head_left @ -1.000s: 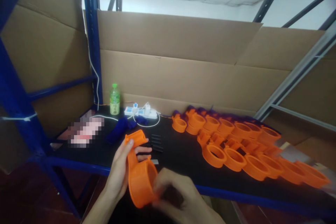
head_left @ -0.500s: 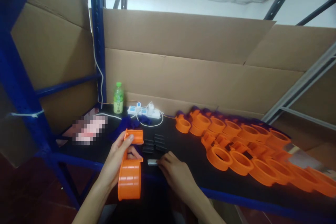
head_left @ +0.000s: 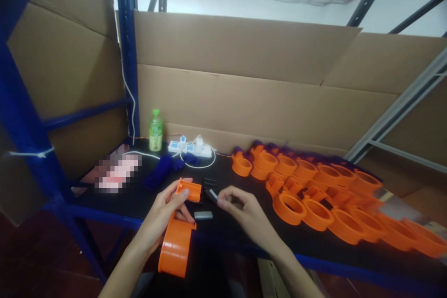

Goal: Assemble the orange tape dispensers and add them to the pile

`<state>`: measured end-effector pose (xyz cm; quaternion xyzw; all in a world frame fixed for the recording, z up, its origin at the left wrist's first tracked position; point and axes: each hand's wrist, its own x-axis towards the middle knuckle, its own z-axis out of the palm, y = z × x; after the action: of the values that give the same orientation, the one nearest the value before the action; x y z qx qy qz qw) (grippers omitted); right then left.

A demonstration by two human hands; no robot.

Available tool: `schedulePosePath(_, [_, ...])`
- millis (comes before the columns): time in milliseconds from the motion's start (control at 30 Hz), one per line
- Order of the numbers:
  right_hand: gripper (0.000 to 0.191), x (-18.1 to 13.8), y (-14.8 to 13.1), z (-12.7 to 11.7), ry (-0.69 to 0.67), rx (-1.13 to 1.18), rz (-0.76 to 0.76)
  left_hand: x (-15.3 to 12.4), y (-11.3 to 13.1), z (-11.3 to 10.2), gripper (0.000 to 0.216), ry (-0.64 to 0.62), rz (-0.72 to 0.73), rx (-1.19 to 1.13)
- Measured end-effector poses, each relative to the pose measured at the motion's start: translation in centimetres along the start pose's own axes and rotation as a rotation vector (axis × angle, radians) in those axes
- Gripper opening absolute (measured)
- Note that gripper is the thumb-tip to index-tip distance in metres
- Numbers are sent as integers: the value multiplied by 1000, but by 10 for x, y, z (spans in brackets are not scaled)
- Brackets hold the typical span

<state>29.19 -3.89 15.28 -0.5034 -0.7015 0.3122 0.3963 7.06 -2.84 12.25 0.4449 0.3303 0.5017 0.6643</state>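
My left hand [head_left: 161,216] is closed around an orange plastic part [head_left: 179,237] with a wide ring at its lower end and a small cup at its top, held just over the near edge of the black shelf [head_left: 240,237]. My right hand [head_left: 246,214] pinches a small dark flat piece [head_left: 211,194] between thumb and fingers, right beside the part's top cup. A grey flat piece [head_left: 203,215] lies on the shelf between my hands. A few more dark pieces [head_left: 209,180] lie just behind.
Several orange ring parts [head_left: 314,191] fill the shelf's right half. A green bottle [head_left: 155,131], a white power strip [head_left: 190,148] with cables and blue parts [head_left: 161,170] sit at the back left. Cardboard sheets [head_left: 244,84] line the back; a blue rack post [head_left: 126,51] stands left.
My right hand left the orange part, reached to the shelf by the grey piece, then lifted a small dark piece toward the part's top. My left hand turned the part upright.
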Motion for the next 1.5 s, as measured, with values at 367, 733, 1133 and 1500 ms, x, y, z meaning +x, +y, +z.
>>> schedulePosePath(367, [33, 4, -16, -5, -71, 176, 103, -12, 13, 11, 53, -48, -38, -4])
schedulePosePath(733, [31, 8, -19, -11, -127, 23, 45, -2, -1, 5, 55, -64, -3, 67])
schedulePosePath(1133, [29, 25, -27, -21, -309, -131, 13, -3, -6, 16, 37, -151, 16, 137])
schedulePosePath(1500, [20, 33, -22, -4, -304, -59, -20, -5, -9, 18, 43, -173, 17, 161])
